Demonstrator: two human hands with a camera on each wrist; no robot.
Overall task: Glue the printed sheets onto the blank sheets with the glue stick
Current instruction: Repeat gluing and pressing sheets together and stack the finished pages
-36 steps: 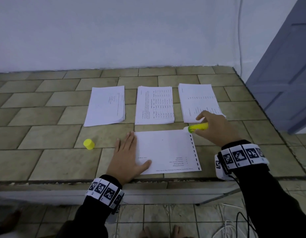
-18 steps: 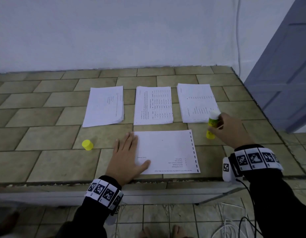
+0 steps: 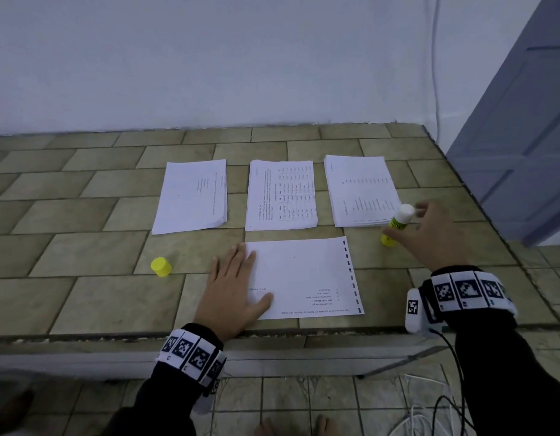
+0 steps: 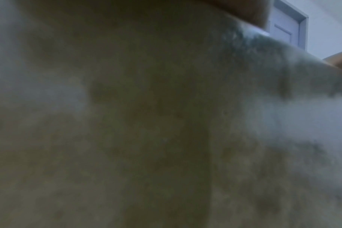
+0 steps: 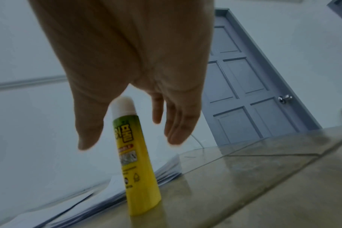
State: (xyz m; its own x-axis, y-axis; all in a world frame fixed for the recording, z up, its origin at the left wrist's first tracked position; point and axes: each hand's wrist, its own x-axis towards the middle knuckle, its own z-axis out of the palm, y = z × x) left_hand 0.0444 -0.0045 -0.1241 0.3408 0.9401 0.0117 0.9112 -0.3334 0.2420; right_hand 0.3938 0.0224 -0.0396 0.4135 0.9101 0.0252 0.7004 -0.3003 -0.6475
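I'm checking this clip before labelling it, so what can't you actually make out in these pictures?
- Left wrist view: almost all dark blur; the left hand lies flat on the sheet.
- Head view: print on the three stacks is too small to read.
- Head view: whether glue is on the sheet.
- Right wrist view: the right hand cuts off the stacks behind the glue stick.

Plain room in a home, likely: olive-beige tiled table (image 3: 83, 297) against bare white wall (image 3: 209, 58), grey-blue panelled door (image 5: 242, 86) with round metal knob (image 5: 285, 98), tiled floor (image 3: 272, 401), loose white cables (image 3: 429, 413).
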